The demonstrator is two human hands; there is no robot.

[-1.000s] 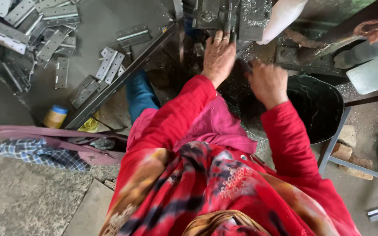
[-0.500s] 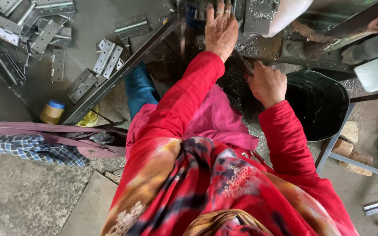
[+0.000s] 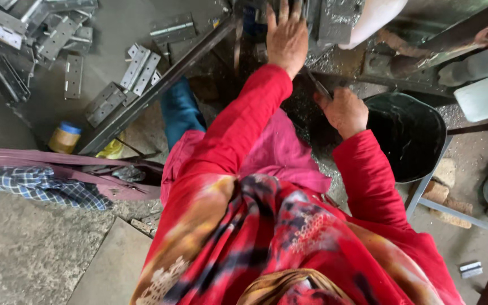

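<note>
The left hand point(image 3: 287, 38) lies flat, fingers spread, on a grey metal plate point(image 3: 339, 20) above the black bucket point(image 3: 410, 135). Beside the bucket's rim, the right hand point(image 3: 345, 110) has its grip clamped on a thin metal rod point(image 3: 316, 85).

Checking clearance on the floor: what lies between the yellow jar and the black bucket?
In the head view, the person's blue-trousered leg and pink garment lie between yellow jar and black bucket.
</note>
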